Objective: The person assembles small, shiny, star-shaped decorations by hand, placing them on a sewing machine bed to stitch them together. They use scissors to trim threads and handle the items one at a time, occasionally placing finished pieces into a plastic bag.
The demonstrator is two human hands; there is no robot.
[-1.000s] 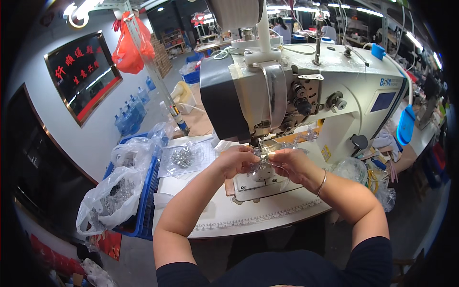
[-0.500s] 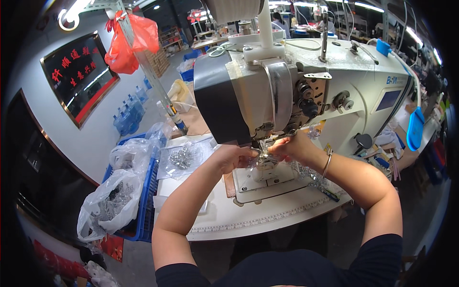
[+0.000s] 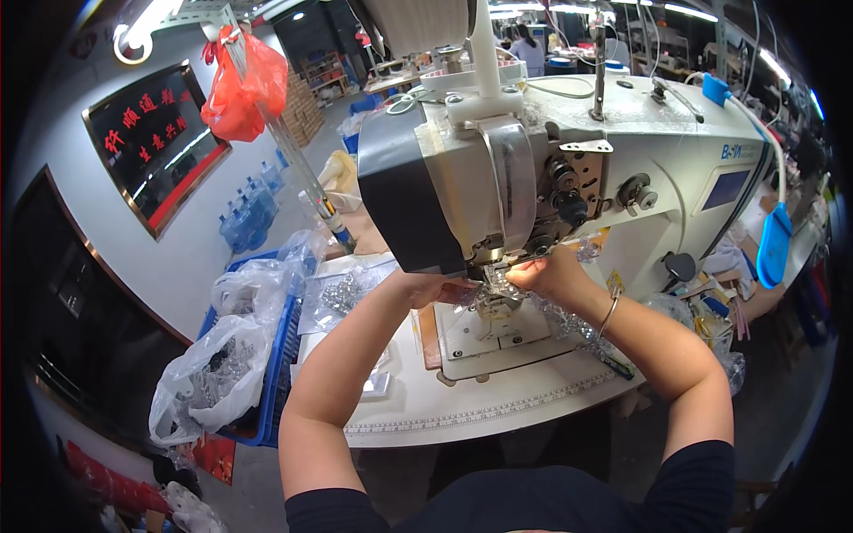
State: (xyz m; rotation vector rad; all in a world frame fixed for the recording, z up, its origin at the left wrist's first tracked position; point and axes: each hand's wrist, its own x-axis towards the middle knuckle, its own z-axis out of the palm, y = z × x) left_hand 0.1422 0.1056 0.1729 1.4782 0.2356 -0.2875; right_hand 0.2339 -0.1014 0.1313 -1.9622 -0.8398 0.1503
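A large white sewing machine (image 3: 657, 115) stands in front of me. Under its head, both my hands work on a clear, shiny piece with silvery bits (image 3: 499, 286); its exact kind cannot be made out. From the left, my left hand (image 3: 433, 289) pinches its edge with closed fingers, partly under the dark front cover. My right hand (image 3: 553, 274) grips the other side, thumb and forefinger pressed together close to the presser foot. The machine's parts and my fingers hide much of the piece. A metal bangle (image 3: 610, 311) circles my right wrist.
At the left, a blue crate (image 3: 283, 373) holds plastic bags (image 3: 218, 377) of silvery pieces. More glittering pieces (image 3: 340, 291) lie on clear plastic beside my left forearm. A ruler strip (image 3: 498, 410) follows the table's front edge. Cloth scraps (image 3: 720, 258) are piled at the right.
The view has shifted slightly. My left fingers have drawn a little left and lower, away from the needle area. My right hand stays by the presser foot, still gripping the shiny piece.
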